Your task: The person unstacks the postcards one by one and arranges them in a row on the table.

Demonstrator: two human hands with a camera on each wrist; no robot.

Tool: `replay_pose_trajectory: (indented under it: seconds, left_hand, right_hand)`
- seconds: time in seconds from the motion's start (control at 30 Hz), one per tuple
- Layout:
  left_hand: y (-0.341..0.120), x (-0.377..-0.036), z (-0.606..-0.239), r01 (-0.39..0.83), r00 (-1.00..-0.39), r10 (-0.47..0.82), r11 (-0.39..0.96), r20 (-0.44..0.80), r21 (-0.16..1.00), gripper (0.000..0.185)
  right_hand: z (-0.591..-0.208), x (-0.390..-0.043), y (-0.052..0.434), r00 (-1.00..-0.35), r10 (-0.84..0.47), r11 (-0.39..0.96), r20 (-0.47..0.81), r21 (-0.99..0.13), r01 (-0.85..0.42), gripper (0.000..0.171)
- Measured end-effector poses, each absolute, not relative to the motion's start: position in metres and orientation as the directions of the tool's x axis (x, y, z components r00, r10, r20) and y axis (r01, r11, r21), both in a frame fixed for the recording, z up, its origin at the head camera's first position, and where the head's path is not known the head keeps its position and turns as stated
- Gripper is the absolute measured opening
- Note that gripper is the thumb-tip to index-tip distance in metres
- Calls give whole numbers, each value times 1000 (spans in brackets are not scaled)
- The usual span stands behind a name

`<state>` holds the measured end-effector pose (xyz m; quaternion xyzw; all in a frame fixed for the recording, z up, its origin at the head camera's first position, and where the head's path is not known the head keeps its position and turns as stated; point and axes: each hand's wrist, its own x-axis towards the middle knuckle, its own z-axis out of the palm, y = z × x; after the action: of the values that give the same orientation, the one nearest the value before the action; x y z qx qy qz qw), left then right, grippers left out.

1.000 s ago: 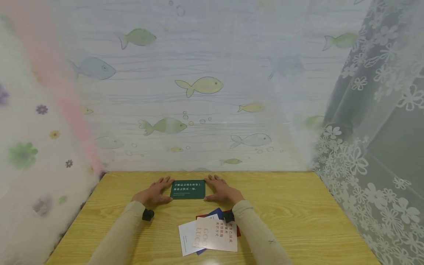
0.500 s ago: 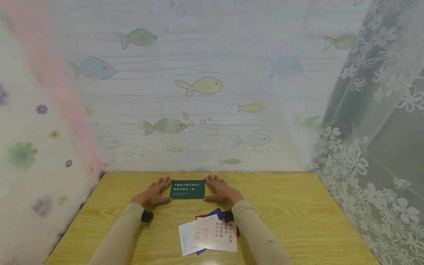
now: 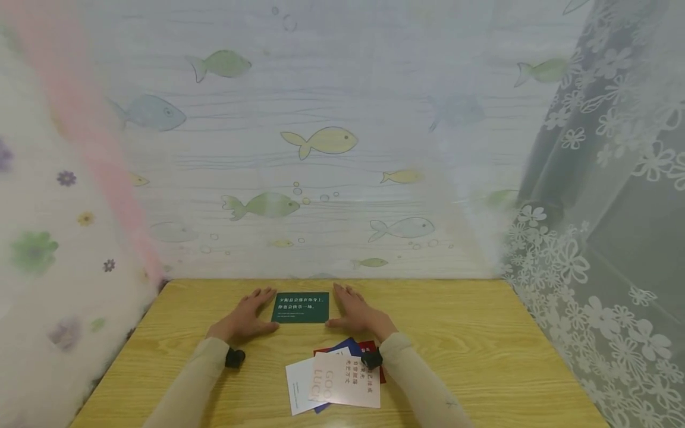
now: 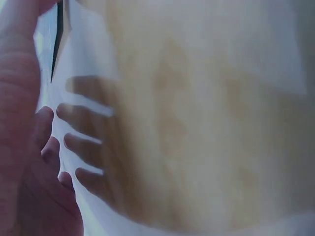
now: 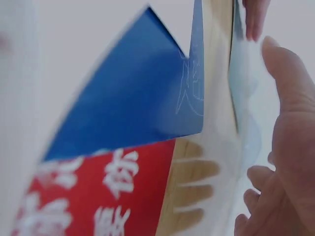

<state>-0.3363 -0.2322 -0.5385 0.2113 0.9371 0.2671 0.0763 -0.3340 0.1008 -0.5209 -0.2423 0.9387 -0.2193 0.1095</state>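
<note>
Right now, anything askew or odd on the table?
Yes, the near pile: pink card, white card, blue card and red card overlap at mismatched angles, while the green card lies nearly square to the far edge of the table. No spill or damage visible.

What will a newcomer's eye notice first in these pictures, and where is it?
Probably the dark green card near the far edge of the table, with the left hand and right hand on either side. Closer in, overlapping cards in pink, white, blue and red likely draw the next look. Behind, the pale backdrop with printed fish fills much of the head view.
</note>
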Motion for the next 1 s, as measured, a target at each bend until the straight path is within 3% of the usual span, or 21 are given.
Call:
replay_pose_trajectory:
  seconds: [0.37,0.7,1.0]
  left_hand:
    - [-223,-321,-543,477,-868,482,743,119,470,82]
    - [-196,-293,-537,518,-841,521,692,148,503,78]
    - [-178,-264,-534,539,-825,549,693,135,478,78]
  right_hand:
    - [-520,-308,111,-829,-557,744,-47,-471,-473,102]
    - [-518,-280,130,-782,-623,705,-24,-451,-547,105]
    - [-518,-255,144,-792,-608,688,-51,-532,-494,108]
